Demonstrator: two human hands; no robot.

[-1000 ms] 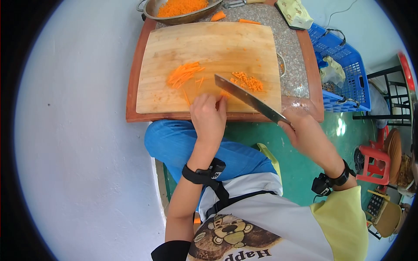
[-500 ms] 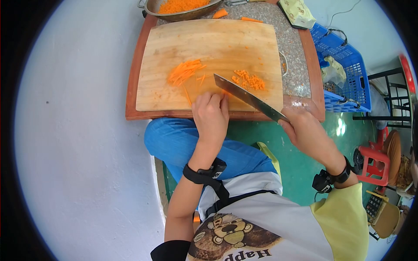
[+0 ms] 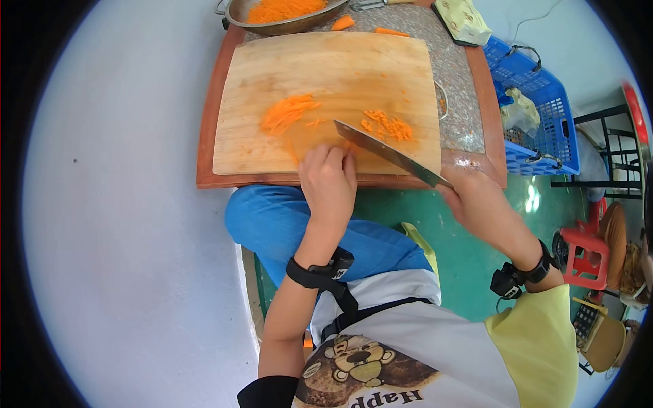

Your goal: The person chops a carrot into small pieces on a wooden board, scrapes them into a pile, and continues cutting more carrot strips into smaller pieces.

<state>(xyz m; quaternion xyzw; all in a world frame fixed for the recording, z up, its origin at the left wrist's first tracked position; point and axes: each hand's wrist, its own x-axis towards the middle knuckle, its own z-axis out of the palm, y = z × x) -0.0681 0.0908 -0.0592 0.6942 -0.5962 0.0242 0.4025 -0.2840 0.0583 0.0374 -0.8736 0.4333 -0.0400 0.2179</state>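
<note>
My right hand (image 3: 473, 197) is wrapped round the handle of a kitchen knife (image 3: 388, 154). Its broad blade slants up to the left over the wooden cutting board (image 3: 326, 61), with the tip just beyond my left fingers. At the board's near edge my left hand (image 3: 328, 173) is closed, fingertips curled down on carrot strips; a thin strip pokes out on its left, and the rest is hidden under the fingers. A loose pile of carrot strips (image 3: 288, 113) lies up and to the left of the blade. Finely diced carrot (image 3: 388, 125) lies to its right.
Beyond the board stands a metal pan (image 3: 292, 26) of shredded carrot, with carrot pieces (image 3: 343, 23) and a peeler-like tool (image 3: 371, 4) nearby. A blue basket (image 3: 564, 122) is right of the table; a red stool (image 3: 585, 258) stands further off.
The knife blade has dropped slightly toward the board, its tip a little lower. My left hand stays nearly in place on the carrot strips.
</note>
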